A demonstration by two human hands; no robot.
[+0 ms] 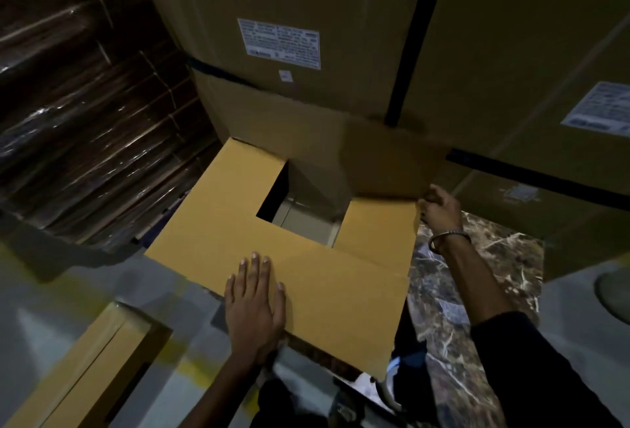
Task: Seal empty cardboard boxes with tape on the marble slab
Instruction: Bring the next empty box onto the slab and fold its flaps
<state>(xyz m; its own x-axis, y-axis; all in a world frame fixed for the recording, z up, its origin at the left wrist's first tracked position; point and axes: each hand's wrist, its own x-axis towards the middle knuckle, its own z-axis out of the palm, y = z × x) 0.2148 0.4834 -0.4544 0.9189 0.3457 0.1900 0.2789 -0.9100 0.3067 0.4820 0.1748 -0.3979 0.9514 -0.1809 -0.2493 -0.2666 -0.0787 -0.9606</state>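
Left hand (254, 305) flat, right hand (439, 207) curled, pinching.

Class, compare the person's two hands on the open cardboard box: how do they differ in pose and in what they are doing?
The left hand lies flat, fingers straight, pressing down the near flap; the right hand is curled, gripping the edge of the far flap. The left hand sits near the body; the right hand reaches further out. Only the right wrist wears a bracelet. Both work on the same box, not yet closed.

The right hand's (439, 209) fingertips are hidden behind the raised, motion-blurred box flap (385, 161).
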